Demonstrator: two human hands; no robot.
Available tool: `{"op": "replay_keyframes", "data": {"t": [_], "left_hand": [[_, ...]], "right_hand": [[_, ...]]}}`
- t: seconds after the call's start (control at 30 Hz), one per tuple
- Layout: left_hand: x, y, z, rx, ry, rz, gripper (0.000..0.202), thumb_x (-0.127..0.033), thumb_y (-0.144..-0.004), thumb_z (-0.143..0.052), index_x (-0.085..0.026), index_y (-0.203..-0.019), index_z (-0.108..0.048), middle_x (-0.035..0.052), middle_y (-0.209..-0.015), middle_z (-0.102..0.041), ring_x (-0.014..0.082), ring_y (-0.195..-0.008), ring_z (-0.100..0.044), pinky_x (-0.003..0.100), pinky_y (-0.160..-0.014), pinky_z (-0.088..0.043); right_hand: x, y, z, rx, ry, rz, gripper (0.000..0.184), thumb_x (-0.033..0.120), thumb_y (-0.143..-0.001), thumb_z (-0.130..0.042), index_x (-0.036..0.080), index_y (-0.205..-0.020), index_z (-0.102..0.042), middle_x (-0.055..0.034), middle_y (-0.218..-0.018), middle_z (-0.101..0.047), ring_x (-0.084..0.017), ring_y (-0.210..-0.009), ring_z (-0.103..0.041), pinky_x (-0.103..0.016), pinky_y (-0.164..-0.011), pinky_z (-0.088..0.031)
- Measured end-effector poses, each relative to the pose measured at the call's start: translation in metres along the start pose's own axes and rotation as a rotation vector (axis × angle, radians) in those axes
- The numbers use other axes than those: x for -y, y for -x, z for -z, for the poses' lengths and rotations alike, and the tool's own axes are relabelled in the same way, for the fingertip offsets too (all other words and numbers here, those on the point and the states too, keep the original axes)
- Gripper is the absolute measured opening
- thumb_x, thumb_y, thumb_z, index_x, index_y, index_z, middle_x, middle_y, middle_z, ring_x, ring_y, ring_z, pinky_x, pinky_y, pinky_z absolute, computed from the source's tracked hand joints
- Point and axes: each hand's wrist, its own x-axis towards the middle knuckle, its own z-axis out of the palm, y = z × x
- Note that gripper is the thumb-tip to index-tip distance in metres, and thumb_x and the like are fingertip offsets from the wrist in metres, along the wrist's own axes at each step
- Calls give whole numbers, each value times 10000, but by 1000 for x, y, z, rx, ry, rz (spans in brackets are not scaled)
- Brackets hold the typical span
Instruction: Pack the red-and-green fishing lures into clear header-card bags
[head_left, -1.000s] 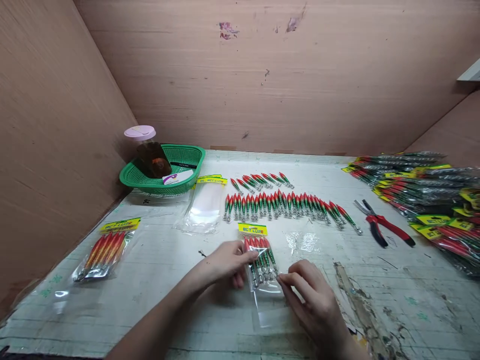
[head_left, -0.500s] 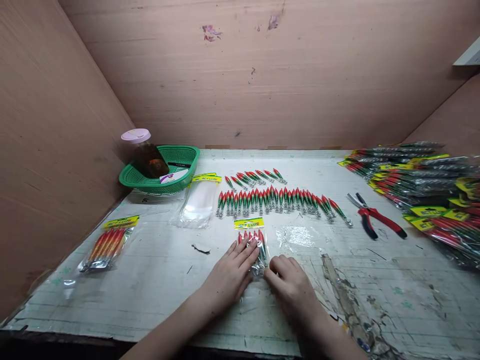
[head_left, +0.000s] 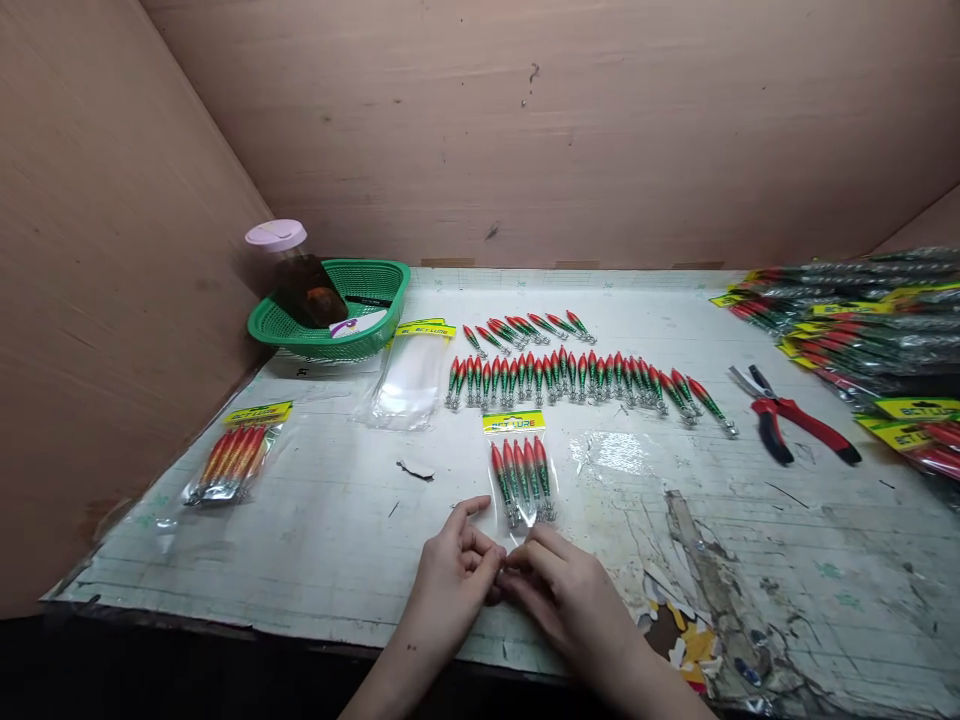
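A clear plastic bag (head_left: 556, 480) with a yellow header lies flat in front of me. Inside it, several red-and-green squid lures (head_left: 523, 475) sit side by side, their hooked ends toward me. My left hand (head_left: 457, 570) pinches with thumb and fingers at the bag's lower end, its index finger stretched out at the left edge. Against it, my right hand (head_left: 566, 585) is closed in a pinch at the same end. The fingertips meet and hide exactly which part of the plastic they grip.
Behind the bag are rows of loose lures (head_left: 570, 375). To the left are empty bags (head_left: 412, 380), a green basket (head_left: 330, 345) holding a lidded bottle (head_left: 304, 285), and a bag of orange lures (head_left: 236, 460). Pliers (head_left: 799, 420) and piled packed lures (head_left: 862, 340) stand right.
My left hand has come off the lures and drawn back to the bag's lower end. The right hand has moved in beside it. The view has shifted slightly.
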Motion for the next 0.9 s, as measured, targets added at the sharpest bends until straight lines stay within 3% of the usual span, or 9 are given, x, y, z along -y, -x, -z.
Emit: {"op": "replay_keyframes", "data": {"t": [0.07, 0.23, 0.37, 0.47, 0.57, 0.73, 0.83, 0.9], "left_hand": [[0, -3, 0, 14, 60, 27, 513, -273, -745, -567, -135, -1205, -386, -46, -650, -553, 113, -516, -552, 246, -512, -461], [-1, -2, 0, -36, 32, 21, 466, -240, -731, -569, -148, -1157, -402, -61, -622, -549, 92, -494, -533, 214, -490, -438], [-1, -2, -4, -80, 86, 40, 494, -280, -723, -596, -168, -1154, -382, -94, -587, -501, 106, -469, -556, 240, -502, -488], [-4, -2, -5, -60, 139, 54, 519, -287, -727, -597, -168, -1174, -362, -90, -598, -514, 121, -509, -588, 255, -532, -509], [-6, -2, -4, -32, 175, 74, 552, -268, -722, -600, -162, -1203, -352, -90, -601, -516, 96, -497, -552, 219, -508, -474], [-5, -4, -3, -59, 146, 98, 562, -232, -711, -590, -157, -1215, -353, -93, -572, -514, 88, -459, -506, 194, -452, -410], [-4, -5, -4, -99, 50, 56, 507, -200, -700, -584, -157, -1168, -394, -104, -543, -497, 79, -443, -494, 181, -450, -388], [-3, -5, -5, -120, 15, 32, 482, -183, -703, -571, -164, -1153, -400, -110, -538, -488, 86, -448, -526, 187, -469, -412]], "right_hand": [[-1, -3, -7, 18, 31, -5, 108, 156, -867, -507, 182, -772, -549, -24, -762, -567, -125, -645, -579, -207, -556, -449], [-6, -2, -5, -11, 212, 151, 144, 143, -880, -409, 187, -772, -493, -33, -747, -557, -134, -587, -546, -224, -501, -419], [-5, 4, 14, -54, -51, 91, 169, 169, -924, -384, 204, -771, -446, -4, -721, -516, -107, -609, -524, -194, -539, -433], [-2, 4, 20, -80, -97, 65, 130, 148, -915, -426, 205, -813, -482, -2, -738, -530, -106, -647, -543, -194, -576, -447], [0, 0, 11, -40, 5, 80, 104, 132, -894, -454, 201, -883, -531, -25, -803, -577, -123, -685, -582, -212, -596, -470], [-3, -8, -9, -17, 206, 34, 130, 103, -848, -461, 198, -764, -489, -14, -750, -562, -125, -598, -562, -216, -514, -435], [-5, -8, -8, -26, 239, 123, 154, 120, -876, -394, 191, -774, -485, -34, -750, -556, -139, -603, -549, -233, -512, -428], [-4, -6, -1, -28, 136, 134, 163, 144, -901, -366, 192, -786, -471, -33, -752, -548, -133, -624, -544, -228, -540, -442]]}}
